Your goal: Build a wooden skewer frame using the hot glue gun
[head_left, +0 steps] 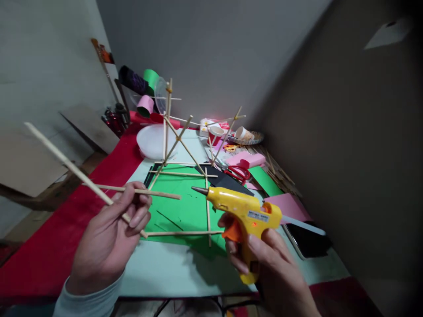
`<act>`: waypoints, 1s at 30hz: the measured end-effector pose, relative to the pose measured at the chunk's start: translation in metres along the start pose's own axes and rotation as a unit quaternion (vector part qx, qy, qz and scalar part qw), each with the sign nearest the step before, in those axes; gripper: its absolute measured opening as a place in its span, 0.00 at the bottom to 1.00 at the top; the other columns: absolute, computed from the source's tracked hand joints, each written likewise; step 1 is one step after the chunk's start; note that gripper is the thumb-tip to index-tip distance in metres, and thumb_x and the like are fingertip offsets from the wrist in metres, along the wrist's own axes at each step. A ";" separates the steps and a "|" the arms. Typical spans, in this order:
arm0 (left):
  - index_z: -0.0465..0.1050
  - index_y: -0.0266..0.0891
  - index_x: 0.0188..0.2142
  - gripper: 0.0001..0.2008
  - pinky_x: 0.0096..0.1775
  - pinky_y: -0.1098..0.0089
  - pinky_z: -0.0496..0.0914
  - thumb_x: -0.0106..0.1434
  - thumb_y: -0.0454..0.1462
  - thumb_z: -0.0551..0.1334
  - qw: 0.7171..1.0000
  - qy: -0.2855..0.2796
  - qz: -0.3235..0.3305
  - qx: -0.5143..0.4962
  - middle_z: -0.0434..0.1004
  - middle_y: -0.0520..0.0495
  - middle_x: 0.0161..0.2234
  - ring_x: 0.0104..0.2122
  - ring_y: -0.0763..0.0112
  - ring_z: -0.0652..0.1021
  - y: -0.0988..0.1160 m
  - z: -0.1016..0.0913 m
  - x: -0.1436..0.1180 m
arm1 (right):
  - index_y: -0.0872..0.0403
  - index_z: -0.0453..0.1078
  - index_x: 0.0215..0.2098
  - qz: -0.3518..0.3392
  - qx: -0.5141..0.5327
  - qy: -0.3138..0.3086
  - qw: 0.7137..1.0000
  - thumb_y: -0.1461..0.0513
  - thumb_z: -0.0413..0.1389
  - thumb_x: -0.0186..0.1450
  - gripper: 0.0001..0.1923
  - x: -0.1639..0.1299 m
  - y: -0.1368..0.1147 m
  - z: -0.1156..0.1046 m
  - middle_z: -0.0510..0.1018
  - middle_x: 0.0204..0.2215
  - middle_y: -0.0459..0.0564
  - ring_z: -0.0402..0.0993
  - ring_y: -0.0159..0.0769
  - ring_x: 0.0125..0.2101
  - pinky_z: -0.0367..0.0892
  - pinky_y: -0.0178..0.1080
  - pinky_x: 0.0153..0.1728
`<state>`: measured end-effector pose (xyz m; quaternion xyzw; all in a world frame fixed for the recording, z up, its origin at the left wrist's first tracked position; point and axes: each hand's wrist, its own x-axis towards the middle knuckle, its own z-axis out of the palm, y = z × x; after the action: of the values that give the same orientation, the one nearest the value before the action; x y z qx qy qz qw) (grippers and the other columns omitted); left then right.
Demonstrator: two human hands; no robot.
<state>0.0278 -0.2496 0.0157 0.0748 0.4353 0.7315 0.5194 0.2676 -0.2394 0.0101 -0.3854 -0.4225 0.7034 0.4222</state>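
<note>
Left hand (110, 240): pinches two sticks (76, 171) above table's (172, 268) near-left edge. Right hand (271, 264): clasps glue gun (244, 211), nozzle toward sticks, near edge. Frame (180, 176): mid-table on green paper (185, 211). Advice: steady stick crossing; dab sparingly.

Counter (172, 268): pale mint-green top, set into a room corner. Grey plaster wall (214, 48) directly behind the counter; darker brown-grey wall (346, 145) on the counter's right side, with a pale rectangular patch (390, 33) high on it. Red cloth (49, 251) runs along the counter's left edge. Beyond that, lighter wall (39, 79) and a leaning cardboard sheet (23, 163). Lighting dim, even.
</note>
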 end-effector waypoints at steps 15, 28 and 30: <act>0.75 0.34 0.29 0.21 0.13 0.82 0.58 0.75 0.32 0.49 0.994 0.031 0.010 -0.106 0.68 0.51 0.24 0.14 0.84 0.63 0.000 -0.005 0.008 | 0.51 0.75 0.42 -0.032 -0.105 -0.190 0.976 0.40 0.57 0.66 0.24 0.046 -0.002 -0.011 0.63 0.19 0.42 0.51 0.26 0.17 0.46 0.33 0.18; 0.75 0.37 0.27 0.23 0.14 0.81 0.57 0.75 0.34 0.48 0.994 0.090 -0.014 -0.061 0.66 0.50 0.25 0.15 0.83 0.60 -0.001 0.005 0.005 | 0.51 0.80 0.35 0.029 -0.139 -0.121 0.982 0.34 0.61 0.57 0.31 0.032 -0.011 -0.002 0.67 0.20 0.46 0.54 0.29 0.18 0.50 0.37 0.20; 0.75 0.37 0.27 0.23 0.14 0.81 0.57 0.75 0.35 0.48 0.994 0.090 -0.018 -0.059 0.66 0.50 0.25 0.15 0.83 0.60 -0.001 0.004 0.004 | 0.50 0.80 0.34 0.023 -0.135 -0.110 0.984 0.35 0.62 0.58 0.28 0.034 -0.009 -0.003 0.68 0.21 0.46 0.54 0.29 0.18 0.51 0.37 0.19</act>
<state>0.0289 -0.2435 0.0162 -0.0304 0.4381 0.7499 0.4948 0.2611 -0.2052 0.0108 -0.3686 -0.5489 0.6875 0.3003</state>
